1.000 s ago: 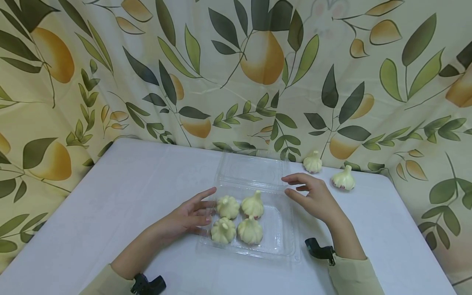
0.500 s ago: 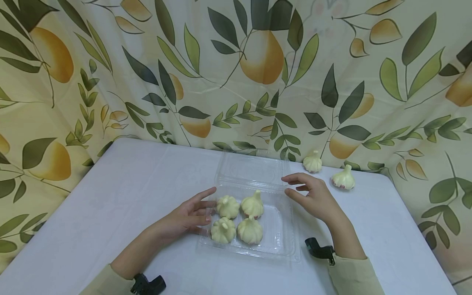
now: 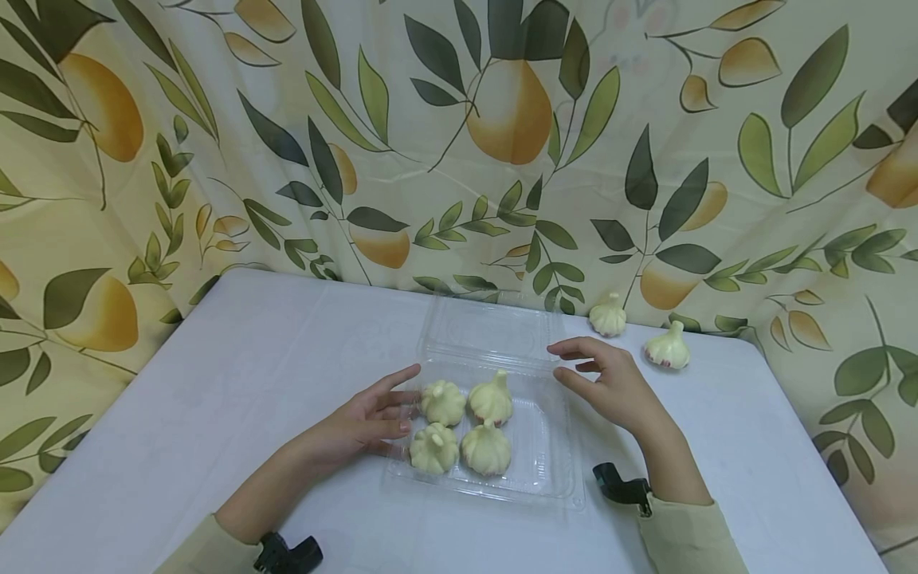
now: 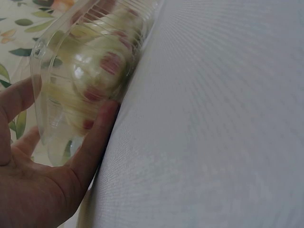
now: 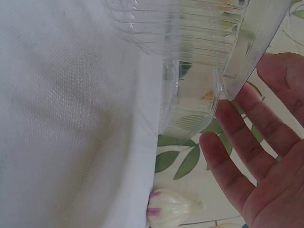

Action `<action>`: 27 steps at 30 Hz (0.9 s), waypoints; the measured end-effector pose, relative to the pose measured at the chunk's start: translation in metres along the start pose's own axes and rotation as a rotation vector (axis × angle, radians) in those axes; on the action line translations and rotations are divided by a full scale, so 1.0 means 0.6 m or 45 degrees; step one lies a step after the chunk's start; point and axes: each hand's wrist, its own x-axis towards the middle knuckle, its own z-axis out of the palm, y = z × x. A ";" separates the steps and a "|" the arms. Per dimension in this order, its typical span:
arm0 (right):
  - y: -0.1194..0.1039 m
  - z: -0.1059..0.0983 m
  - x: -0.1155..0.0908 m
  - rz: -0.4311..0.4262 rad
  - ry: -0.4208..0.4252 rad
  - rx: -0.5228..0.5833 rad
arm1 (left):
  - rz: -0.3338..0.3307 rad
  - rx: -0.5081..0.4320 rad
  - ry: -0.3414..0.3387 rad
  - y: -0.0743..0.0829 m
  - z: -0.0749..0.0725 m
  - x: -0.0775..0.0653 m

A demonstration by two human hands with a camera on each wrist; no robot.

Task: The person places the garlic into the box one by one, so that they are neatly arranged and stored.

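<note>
While left hand touches container, garlic inside

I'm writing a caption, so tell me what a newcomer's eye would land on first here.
The bold fruit-and-leaf cloth behind the table likely catches the eye first. Next come four garlic bulbs in the left half of an open clear box, between the left hand and right hand. Two more bulbs sit toward the table's far right corner.

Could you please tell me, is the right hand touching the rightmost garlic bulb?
Apart. The head view shows it: a strip of white tabletop lies between the right hand and the rightmost garlic bulb.
</note>
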 end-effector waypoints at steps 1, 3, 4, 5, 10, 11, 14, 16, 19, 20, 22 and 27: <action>0.000 0.000 0.000 0.001 -0.001 -0.001 | 0.001 0.001 0.000 0.000 0.000 0.000; 0.000 0.001 0.000 0.001 -0.003 -0.002 | 0.002 0.002 -0.001 0.000 0.000 0.000; 0.000 0.001 0.000 0.002 -0.003 -0.001 | 0.003 0.002 -0.001 0.000 0.000 -0.001; 0.000 0.001 0.000 0.002 -0.003 -0.002 | 0.003 0.002 -0.002 0.000 0.000 -0.001; 0.000 0.001 0.000 0.004 -0.005 -0.001 | 0.001 -0.001 -0.002 0.001 0.001 -0.001; 0.000 0.001 0.000 0.005 -0.005 -0.001 | 0.001 -0.001 -0.002 0.001 0.001 -0.001; 0.000 0.001 0.000 0.005 -0.005 -0.002 | 0.000 -0.003 -0.001 0.001 0.001 -0.001; 0.001 0.001 -0.001 0.004 -0.004 -0.004 | 0.001 -0.004 -0.002 0.001 0.001 -0.001; 0.001 0.001 -0.001 0.001 -0.003 -0.008 | 0.004 -0.005 -0.003 0.001 0.001 -0.001; 0.002 0.001 -0.001 0.001 -0.004 -0.009 | 0.003 -0.004 -0.002 0.001 0.001 -0.001; 0.002 0.001 -0.001 0.000 -0.004 -0.010 | 0.002 -0.002 0.000 0.002 0.001 -0.001; 0.002 0.002 -0.002 0.003 -0.008 -0.007 | -0.004 -0.002 0.003 0.001 0.001 -0.001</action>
